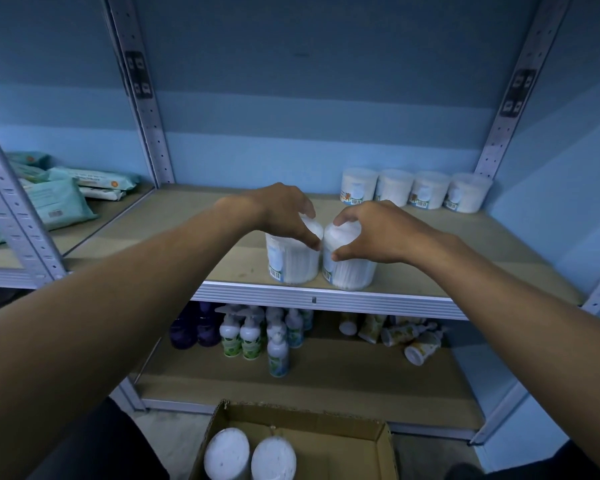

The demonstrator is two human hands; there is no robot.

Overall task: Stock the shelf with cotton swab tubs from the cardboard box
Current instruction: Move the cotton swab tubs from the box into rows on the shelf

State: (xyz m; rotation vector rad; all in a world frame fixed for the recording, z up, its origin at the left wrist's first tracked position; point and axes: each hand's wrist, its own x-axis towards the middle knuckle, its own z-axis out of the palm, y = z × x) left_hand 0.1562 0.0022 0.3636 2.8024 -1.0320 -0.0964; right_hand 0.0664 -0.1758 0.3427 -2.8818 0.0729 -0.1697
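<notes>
Two clear cotton swab tubs stand side by side at the front edge of the wooden shelf (465, 251). My left hand (278, 213) grips the top of the left tub (293, 265). My right hand (371, 233) grips the top of the right tub (349, 271). The two tubs touch or nearly touch. A row of several more tubs (416, 190) stands at the back right of the same shelf. Below me, the open cardboard box (378, 441) holds two tubs (250, 455) seen from above.
Teal wipe packs (63, 199) lie on the neighbouring shelf at left. The lower shelf holds pump bottles (253, 337) standing and toppled bottles (409, 337) at right. Metal uprights (146, 109) frame the bay on both sides.
</notes>
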